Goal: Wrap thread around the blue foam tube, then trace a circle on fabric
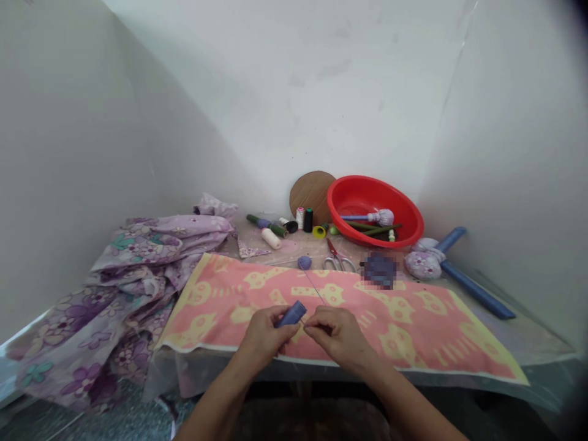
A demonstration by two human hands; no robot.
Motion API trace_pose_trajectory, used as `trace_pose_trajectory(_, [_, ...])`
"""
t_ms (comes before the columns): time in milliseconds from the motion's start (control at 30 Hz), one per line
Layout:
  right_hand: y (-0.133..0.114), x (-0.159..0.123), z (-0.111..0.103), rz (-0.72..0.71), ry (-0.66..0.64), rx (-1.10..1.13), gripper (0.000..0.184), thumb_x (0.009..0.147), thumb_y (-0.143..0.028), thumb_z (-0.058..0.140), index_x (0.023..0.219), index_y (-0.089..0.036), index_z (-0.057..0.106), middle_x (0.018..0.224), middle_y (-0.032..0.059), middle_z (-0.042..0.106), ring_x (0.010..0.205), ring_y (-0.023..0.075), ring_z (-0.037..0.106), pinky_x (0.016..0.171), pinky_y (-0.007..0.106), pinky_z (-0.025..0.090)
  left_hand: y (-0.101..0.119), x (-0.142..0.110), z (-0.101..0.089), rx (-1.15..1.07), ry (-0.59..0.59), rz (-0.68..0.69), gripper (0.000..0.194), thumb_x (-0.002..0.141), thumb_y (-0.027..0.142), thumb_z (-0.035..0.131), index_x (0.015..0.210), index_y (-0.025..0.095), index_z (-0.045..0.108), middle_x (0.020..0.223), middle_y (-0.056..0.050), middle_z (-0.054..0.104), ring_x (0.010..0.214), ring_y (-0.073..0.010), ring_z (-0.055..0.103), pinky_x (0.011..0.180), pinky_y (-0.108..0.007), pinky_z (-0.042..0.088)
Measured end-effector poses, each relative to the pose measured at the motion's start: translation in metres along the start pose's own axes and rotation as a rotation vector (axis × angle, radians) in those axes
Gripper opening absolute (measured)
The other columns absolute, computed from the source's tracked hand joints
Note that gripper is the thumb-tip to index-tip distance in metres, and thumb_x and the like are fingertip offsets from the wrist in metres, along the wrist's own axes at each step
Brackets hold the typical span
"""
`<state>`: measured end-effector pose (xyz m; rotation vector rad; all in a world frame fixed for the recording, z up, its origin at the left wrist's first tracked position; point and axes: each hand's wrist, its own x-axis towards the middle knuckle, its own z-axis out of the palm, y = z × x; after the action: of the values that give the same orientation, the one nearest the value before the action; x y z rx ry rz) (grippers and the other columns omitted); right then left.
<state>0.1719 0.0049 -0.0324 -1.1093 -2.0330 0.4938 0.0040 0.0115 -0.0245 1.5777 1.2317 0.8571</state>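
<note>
My left hand [265,334] is wrapped round a short blue-purple rod [292,314], its end pointing up and to the right. Close beside it, my right hand [337,337] pinches a thin purple yarn [314,286]. That yarn runs back from the right hand to a small purple ball of yarn [304,263] at the far edge of the towel. A short length of it also spans from the right fingertips to the rod. Both hands are above a pink and yellow patterned towel [275,288]. Most of the rod is hidden by the left fingers.
Scissors [339,263] lie behind the towel, near several thread spools [309,220]. A red basin [374,184] holds sticks and a cloth-headed piece. Floral cloth [151,257] is heaped at left. Blue rods with a stuffed cloth head [423,263] lie at right, near a blurred dark patch.
</note>
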Motion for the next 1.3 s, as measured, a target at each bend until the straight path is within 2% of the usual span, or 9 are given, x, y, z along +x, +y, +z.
trace_pose_trajectory(167, [-0.004,0.004,-0.006,-0.093,-0.022,-0.153,0.015,0.075,-0.021,0.051,0.066,-0.018,0.063,0.058,0.0006,0.055,0.057,0.0112,0.049,0.054,0.021,0.031,-0.006,-0.003,-0.001,0.314,0.004,0.139,0.019,0.064,0.024,0.052,0.076,0.018,0.064,0.059,0.003,0.056,0.056,-0.0131,0.050,0.050,-0.018,0.033])
trace_pose_trajectory(300, [-0.002,0.013,-0.008,-0.122,-0.065,-0.168,0.010,0.071,-0.020,0.056,0.065,-0.019,0.064,0.062,0.0009,0.058,0.061,0.0119,0.051,0.056,0.022,0.032,-0.012,-0.007,-0.001,0.423,-0.082,0.151,0.017,0.062,0.023,0.053,0.074,0.019,0.065,0.060,0.004,0.057,0.058,-0.0137,0.050,0.050,-0.017,0.028])
trace_pose_trajectory(433, [0.007,0.020,-0.004,-0.010,-0.134,0.012,0.008,0.067,-0.020,0.058,0.063,-0.018,0.065,0.059,-0.0007,0.058,0.057,0.0107,0.050,0.053,0.020,0.033,-0.012,-0.012,-0.001,0.358,-0.187,0.150,0.019,0.062,0.024,0.054,0.077,0.021,0.066,0.060,0.006,0.056,0.056,-0.0127,0.048,0.050,-0.018,0.029])
trace_pose_trajectory(633, [0.022,0.021,0.002,0.201,-0.224,0.478,0.008,0.061,-0.020,0.061,0.057,-0.014,0.062,0.052,-0.0022,0.052,0.051,0.0091,0.045,0.049,0.019,0.032,0.003,-0.017,-0.003,0.194,-0.330,0.095,0.014,0.062,0.020,0.053,0.071,0.017,0.063,0.054,0.006,0.046,0.046,-0.0088,0.040,0.046,-0.018,0.029])
trace_pose_trajectory(733, [0.025,0.020,0.004,0.299,-0.205,0.667,0.012,0.061,-0.023,0.061,0.055,-0.013,0.059,0.048,-0.0035,0.048,0.048,0.0076,0.040,0.048,0.020,0.031,0.010,-0.017,-0.002,0.122,-0.309,0.143,0.017,0.063,0.017,0.052,0.075,0.016,0.064,0.054,0.006,0.046,0.048,-0.0085,0.042,0.046,-0.018,0.031])
trace_pose_trajectory(800, [0.025,0.019,0.007,0.359,-0.162,0.753,0.017,0.060,-0.026,0.061,0.052,-0.013,0.056,0.043,-0.0057,0.041,0.043,0.0056,0.033,0.045,0.019,0.025,0.012,-0.015,0.000,0.039,-0.272,0.118,0.021,0.064,0.018,0.052,0.081,0.015,0.063,0.054,0.005,0.047,0.046,-0.0084,0.043,0.044,-0.018,0.032])
trace_pose_trajectory(967, [0.022,0.016,0.015,0.440,-0.098,0.905,0.024,0.060,-0.030,0.060,0.049,-0.014,0.047,0.041,-0.0083,0.029,0.040,0.0039,0.018,0.041,0.021,0.011,0.003,-0.007,0.007,-0.214,-0.100,0.047,0.030,0.061,0.024,0.059,0.087,0.011,0.053,0.048,0.005,0.051,0.036,-0.0086,0.043,0.036,-0.020,0.036])
trace_pose_trajectory(1100, [0.020,0.012,0.019,0.442,-0.049,0.875,0.026,0.064,-0.035,0.059,0.052,-0.013,0.050,0.041,-0.0082,0.027,0.040,0.0043,0.017,0.042,0.022,0.009,-0.006,-0.002,0.005,-0.336,-0.037,0.068,0.040,0.061,0.030,0.063,0.095,0.013,0.051,0.049,0.005,0.053,0.034,-0.0084,0.045,0.035,-0.020,0.038])
trace_pose_trajectory(1300, [0.016,0.008,0.020,0.442,-0.005,0.746,0.028,0.063,-0.039,0.062,0.058,-0.012,0.058,0.044,-0.0070,0.030,0.043,0.0049,0.022,0.044,0.021,0.015,-0.007,0.000,-0.002,-0.330,-0.008,0.009,0.041,0.061,0.033,0.064,0.095,0.011,0.056,0.043,0.005,0.052,0.031,-0.0078,0.044,0.034,-0.018,0.036])
